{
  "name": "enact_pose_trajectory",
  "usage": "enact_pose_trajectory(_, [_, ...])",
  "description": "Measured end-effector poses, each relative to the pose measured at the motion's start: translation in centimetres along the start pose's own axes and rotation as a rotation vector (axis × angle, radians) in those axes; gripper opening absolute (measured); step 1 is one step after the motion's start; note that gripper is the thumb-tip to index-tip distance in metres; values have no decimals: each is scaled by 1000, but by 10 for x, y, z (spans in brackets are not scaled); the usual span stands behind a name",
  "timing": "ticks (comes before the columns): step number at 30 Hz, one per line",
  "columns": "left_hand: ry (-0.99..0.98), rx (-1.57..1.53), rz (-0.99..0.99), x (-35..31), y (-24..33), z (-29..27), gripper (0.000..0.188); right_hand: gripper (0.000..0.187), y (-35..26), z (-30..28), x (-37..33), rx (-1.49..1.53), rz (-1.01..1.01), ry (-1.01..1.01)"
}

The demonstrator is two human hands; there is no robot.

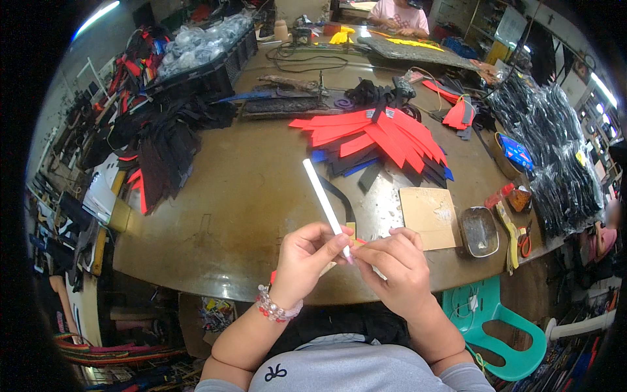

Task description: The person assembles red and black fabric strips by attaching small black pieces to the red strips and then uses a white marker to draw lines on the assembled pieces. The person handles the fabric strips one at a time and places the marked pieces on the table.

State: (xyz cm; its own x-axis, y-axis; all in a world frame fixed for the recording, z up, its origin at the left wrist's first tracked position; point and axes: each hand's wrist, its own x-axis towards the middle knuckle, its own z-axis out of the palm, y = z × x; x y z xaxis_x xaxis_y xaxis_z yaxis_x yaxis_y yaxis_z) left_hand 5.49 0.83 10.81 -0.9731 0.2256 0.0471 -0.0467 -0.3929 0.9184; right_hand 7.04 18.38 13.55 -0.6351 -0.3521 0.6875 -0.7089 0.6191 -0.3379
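Observation:
My left hand (307, 255) is closed around a slim white pen (321, 196), held slanted with its pinkish lower tip near my fingers. My right hand (395, 264) has its fingers pinched together beside that tip; what they grip is too small to make out. Bits of yellow and red show between the two hands. Just beyond them, a narrow black strap (341, 196) curves across the table. Farther off lies a fanned bundle of red, black and blue fabric strips (385, 140).
Dark strips (160, 150) hang over the table's left side. At right are a cardboard piece (429, 219), a metal dish (479, 232), orange scissors (524, 242) and plastic-wrapped black stacks (552, 157). A green chair (503, 326) stands near my right. Another person (401, 16) sits at the far end.

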Motion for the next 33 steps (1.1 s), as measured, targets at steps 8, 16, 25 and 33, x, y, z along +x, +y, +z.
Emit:
enact_pose_trajectory(8, [3,-1,3,-1,-2,3,15,21,-3,0,-1,-64,-3,9])
enact_pose_trajectory(16, [-20,129,-8,-1,-5,4,20,21,-4,8,-2,-99,-12,8])
enact_pose_trajectory(25, [-110,362,36,-2,-2,2,18,10,10,13,-14,635,551,-229])
enact_pose_trajectory(33, [-161,161,-116,-4,-2,3,22,19,29,16,-5,1127,893,57])
